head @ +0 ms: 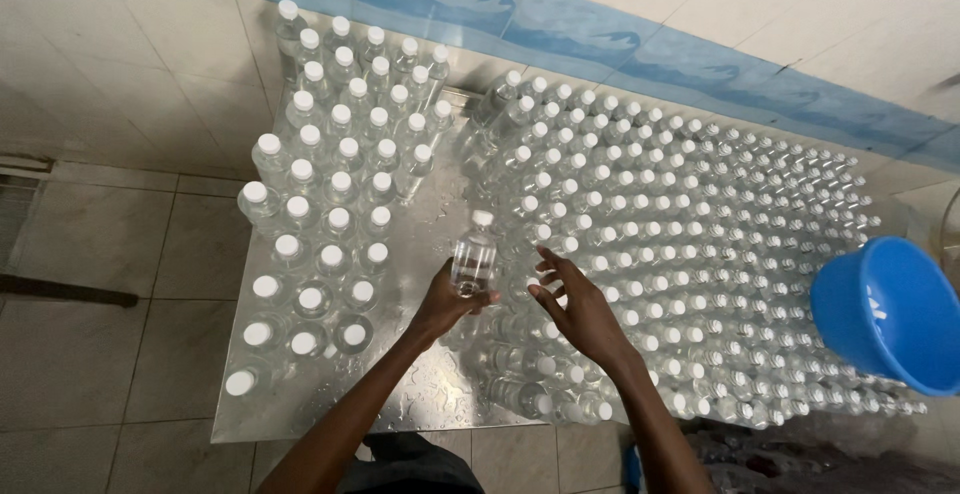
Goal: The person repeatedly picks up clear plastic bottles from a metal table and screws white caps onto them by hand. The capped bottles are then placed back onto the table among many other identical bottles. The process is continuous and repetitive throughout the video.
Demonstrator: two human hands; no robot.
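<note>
The left hand (448,304) holds a clear bottle (475,259) upright above the wet bench (420,394), just left of the big bottle block (700,244), while the right hand (580,309), fingers spread and empty, hovers just right of it.

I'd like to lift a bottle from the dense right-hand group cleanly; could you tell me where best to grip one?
Probably by the white cap and neck, from straight above. The bottles in the right-hand group stand upright and packed together, so their sides are blocked and only the tops show.

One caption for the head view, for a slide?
Left hand lifts a clear bottle above a wet table.
</note>
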